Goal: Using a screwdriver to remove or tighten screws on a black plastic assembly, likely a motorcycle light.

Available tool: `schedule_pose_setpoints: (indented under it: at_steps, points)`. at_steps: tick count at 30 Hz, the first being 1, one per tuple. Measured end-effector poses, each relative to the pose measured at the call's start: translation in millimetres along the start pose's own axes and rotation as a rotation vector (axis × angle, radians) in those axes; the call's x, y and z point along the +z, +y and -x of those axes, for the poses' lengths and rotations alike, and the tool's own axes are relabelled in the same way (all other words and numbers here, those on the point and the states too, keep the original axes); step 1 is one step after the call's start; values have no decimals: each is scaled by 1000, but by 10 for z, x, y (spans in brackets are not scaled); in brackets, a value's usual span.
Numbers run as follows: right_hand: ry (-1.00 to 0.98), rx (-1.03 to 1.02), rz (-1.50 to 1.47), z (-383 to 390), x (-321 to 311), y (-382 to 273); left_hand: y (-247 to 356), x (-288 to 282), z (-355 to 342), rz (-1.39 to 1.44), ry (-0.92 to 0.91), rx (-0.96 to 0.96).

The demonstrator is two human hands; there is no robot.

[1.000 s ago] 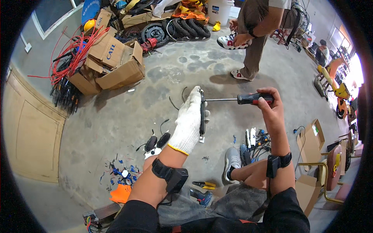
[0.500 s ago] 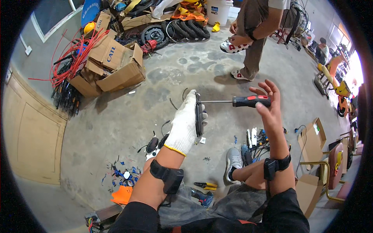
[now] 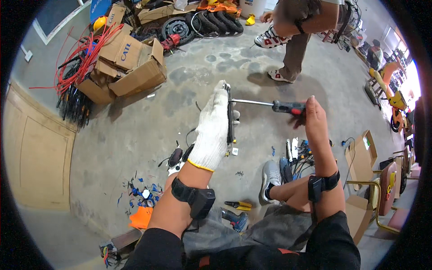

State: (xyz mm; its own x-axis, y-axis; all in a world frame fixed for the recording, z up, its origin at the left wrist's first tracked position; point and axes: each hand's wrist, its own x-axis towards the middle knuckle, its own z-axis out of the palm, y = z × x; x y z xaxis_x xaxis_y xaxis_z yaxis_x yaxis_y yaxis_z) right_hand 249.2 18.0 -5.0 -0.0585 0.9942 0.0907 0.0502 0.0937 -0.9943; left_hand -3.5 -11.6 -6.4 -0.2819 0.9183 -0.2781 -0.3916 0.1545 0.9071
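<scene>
My left hand (image 3: 210,123), in a white knit glove with a yellow hem, grips a thin black flat part (image 3: 231,118) held on edge. The glove covers its left side, and its kind cannot be made out. A screwdriver (image 3: 284,106) with a black and red handle lies nearly level, its shaft tip at the part's right face. At the handle's end is my right hand (image 3: 316,118), bare, with fingers curled round it and partly smeared by motion. Both hands are above the floor, ahead of my knees.
Below lie yellow-and-black pliers (image 3: 238,205) and a blue power drill (image 3: 237,220). Blue scraps (image 3: 146,194) are scattered at left; dark cables (image 3: 302,164) lie at right. Another person (image 3: 292,56) stands ahead with one foot raised. Cardboard boxes (image 3: 121,56) and tyres (image 3: 216,24) stand farther off.
My right hand's spread fingers have closed round the screwdriver's handle, and its handle end sits slightly lower relative to the tip. My left hand and the black part have shifted slightly upward in view.
</scene>
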Motion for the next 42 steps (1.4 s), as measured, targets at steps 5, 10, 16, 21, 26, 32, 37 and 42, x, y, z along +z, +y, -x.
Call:
schedule_pose_setpoints:
  at_steps: [5,10,16,21,26,32,37,42]
  points:
    - [-123,-384,-2,55,59,-78,17,-18,-28,74,12,-204]
    - [49,-307,65,57,30,-194,-50,-15,-2,94,-64,-217]
    - [-3,178,170,-69,-46,-106,16,-12,60,-53,-59,11]
    - [3,-408,-120,66,178,-151,-24,3,31,44,-68,-180]
    - [34,-351,-22,103,28,-172,-64,65,28,141,-83,-179]
    - [134,4,-63,99,63,-188,-57,86,36,119,-96,-42]
    - [-11,-290,-157,70,26,-217,-22,81,37,77,-140,-118]
    - [66,-385,-369,117,62,-213,-107,89,27,21,-182,-65]
